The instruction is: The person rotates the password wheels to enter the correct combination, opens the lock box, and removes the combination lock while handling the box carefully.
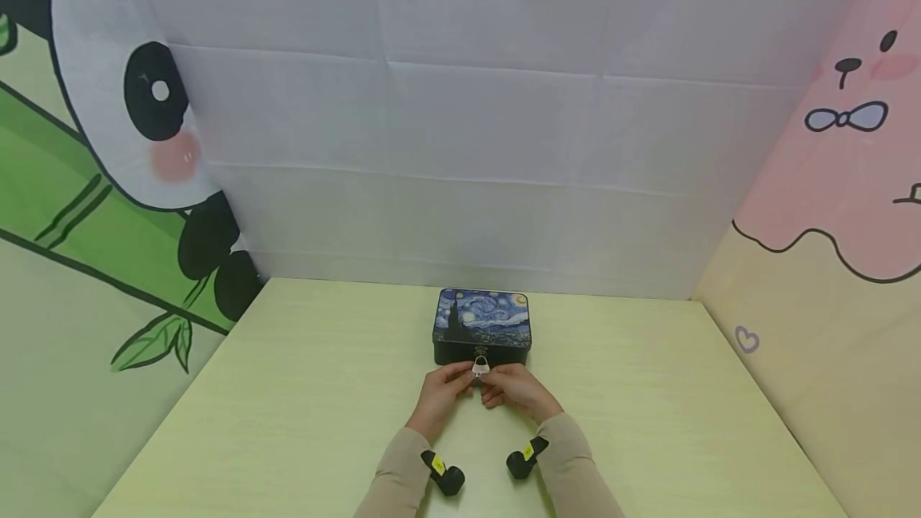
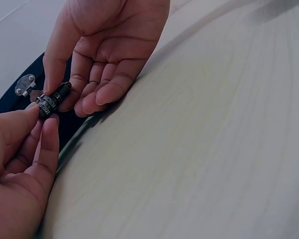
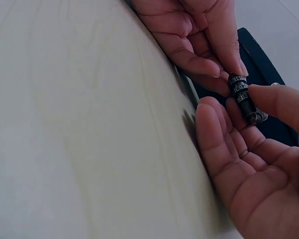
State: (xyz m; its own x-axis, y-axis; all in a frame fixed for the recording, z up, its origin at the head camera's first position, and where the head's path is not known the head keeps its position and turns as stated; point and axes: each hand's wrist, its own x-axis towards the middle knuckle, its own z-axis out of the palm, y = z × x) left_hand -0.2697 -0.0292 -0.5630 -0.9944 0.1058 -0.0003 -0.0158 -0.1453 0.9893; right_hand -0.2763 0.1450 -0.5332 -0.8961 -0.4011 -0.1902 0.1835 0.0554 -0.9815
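Right wrist: padlock [image 3: 240, 92] diagonal lengthwise

- Left sleeve [image 1: 398, 473]: long, plain beige, creased across the forearm, reaching the wrist.
- Right sleeve [image 1: 578, 468]: same beige, creased below the cuff.
- Left wrist camera [image 1: 451, 481]: black, rounded end; yellow label [image 1: 438, 464], print too small to read; at sleeve's inner edge.
- Right wrist camera [image 1: 517, 466]: black, rounded end, matching label [image 1: 528, 452].
- Left hand [image 1: 437, 396], right hand [image 1: 520, 390]: bare.
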